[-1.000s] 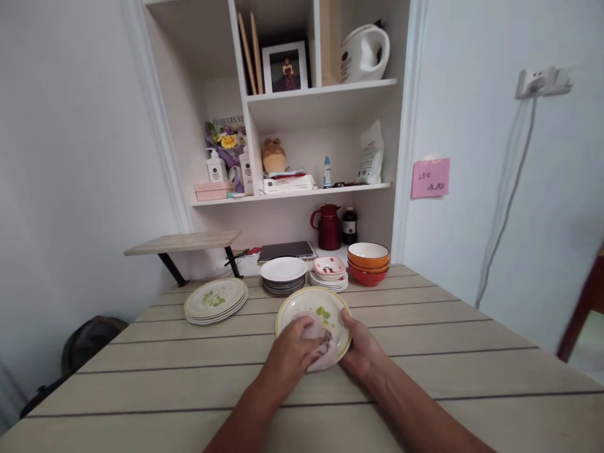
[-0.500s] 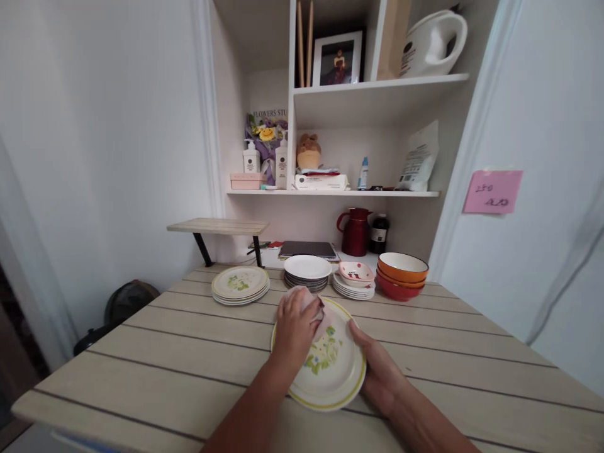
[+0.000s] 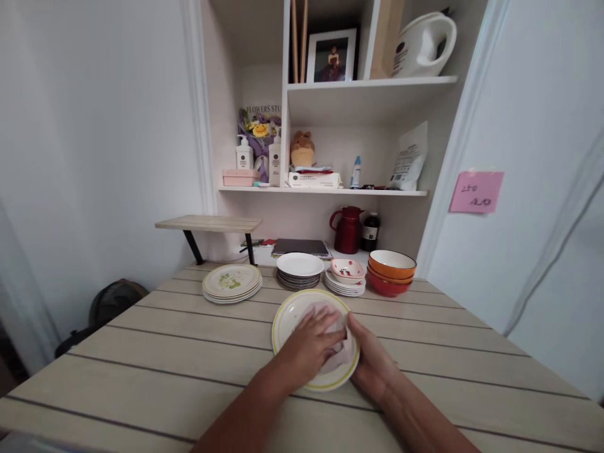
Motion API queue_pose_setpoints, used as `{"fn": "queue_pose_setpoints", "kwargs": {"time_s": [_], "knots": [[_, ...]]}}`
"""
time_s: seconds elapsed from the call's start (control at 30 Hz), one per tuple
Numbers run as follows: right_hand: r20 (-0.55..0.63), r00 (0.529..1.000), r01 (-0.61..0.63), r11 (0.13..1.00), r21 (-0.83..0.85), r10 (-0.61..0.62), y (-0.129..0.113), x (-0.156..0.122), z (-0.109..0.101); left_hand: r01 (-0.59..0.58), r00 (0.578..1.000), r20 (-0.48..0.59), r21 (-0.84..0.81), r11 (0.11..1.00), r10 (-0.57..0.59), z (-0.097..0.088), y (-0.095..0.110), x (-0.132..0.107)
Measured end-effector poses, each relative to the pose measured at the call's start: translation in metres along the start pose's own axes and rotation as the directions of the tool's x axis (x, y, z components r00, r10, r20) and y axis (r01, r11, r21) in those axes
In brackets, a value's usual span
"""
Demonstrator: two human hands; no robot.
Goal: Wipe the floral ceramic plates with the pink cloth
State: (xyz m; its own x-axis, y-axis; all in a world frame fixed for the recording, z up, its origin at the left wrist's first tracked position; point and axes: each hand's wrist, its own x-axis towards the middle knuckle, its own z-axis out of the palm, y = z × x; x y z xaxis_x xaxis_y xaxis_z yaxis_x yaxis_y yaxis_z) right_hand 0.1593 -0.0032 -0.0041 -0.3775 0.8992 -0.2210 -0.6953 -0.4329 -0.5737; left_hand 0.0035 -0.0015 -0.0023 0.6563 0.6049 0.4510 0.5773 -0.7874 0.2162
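Note:
A cream plate with a yellow-green rim (image 3: 287,318) lies on the wooden slat table (image 3: 155,352) in front of me. My left hand (image 3: 309,349) presses a pink cloth (image 3: 337,358) flat onto the middle of the plate, fingers closed over it. My right hand (image 3: 372,362) grips the plate's right rim and steadies it. The cloth and hand hide the plate's floral print.
Behind stand a stack of matching floral plates (image 3: 231,282), a stack of white plates (image 3: 299,269), small dishes with a pink patterned bowl (image 3: 348,277) and stacked orange and red bowls (image 3: 391,270). A shelf unit with a red jug (image 3: 348,229) rises at the table's far end.
My left hand has slid the cloth from the plate's far left rim down to its centre. The view has shifted slightly; the right hand keeps its hold on the rim.

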Motion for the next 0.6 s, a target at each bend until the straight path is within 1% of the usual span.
{"fn": "queue_pose_setpoints", "kwargs": {"time_s": [0.07, 0.13, 0.23, 0.3, 0.4, 0.47, 0.53, 0.6], "knots": [[0.031, 0.999, -0.033, 0.999, -0.029, 0.034, 0.004, -0.003, 0.004, 0.03, 0.999, -0.037, 0.04, 0.999, -0.029, 0.0, -0.001, 0.002], [0.033, 0.999, -0.038, 0.998, -0.048, 0.039, 0.007, -0.006, 0.008, 0.13, 0.988, -0.096, 0.081, 0.988, -0.122, 0.0, -0.006, 0.004], [0.007, 0.999, -0.031, 0.998, -0.053, 0.032, 0.009, -0.008, 0.013, 0.302, 0.946, -0.156, 0.118, 0.946, -0.283, 0.0, -0.016, 0.002], [-0.004, 1.0, -0.024, 0.999, -0.046, 0.024, 0.009, -0.007, 0.014, 0.351, 0.93, -0.162, 0.125, 0.928, -0.33, -0.002, -0.02, -0.001], [-0.041, 0.999, 0.013, 1.0, -0.02, -0.014, 0.008, -0.005, 0.012, 0.348, 0.932, -0.148, 0.115, 0.93, -0.33, -0.005, -0.023, -0.006], [-0.103, 0.994, 0.047, 0.999, 0.001, -0.047, 0.006, -0.002, 0.009, 0.321, 0.944, -0.115, 0.088, 0.943, -0.31, -0.006, -0.023, -0.008], [-0.171, 0.983, 0.072, 0.997, 0.02, -0.068, 0.003, 0.0, 0.005, 0.271, 0.961, -0.072, 0.046, 0.962, -0.267, -0.006, -0.021, -0.009], [-0.202, 0.976, 0.085, 0.996, 0.037, -0.076, 0.001, 0.002, 0.002, 0.189, 0.981, -0.031, -0.009, 0.982, -0.189, -0.007, -0.017, -0.008]]}}
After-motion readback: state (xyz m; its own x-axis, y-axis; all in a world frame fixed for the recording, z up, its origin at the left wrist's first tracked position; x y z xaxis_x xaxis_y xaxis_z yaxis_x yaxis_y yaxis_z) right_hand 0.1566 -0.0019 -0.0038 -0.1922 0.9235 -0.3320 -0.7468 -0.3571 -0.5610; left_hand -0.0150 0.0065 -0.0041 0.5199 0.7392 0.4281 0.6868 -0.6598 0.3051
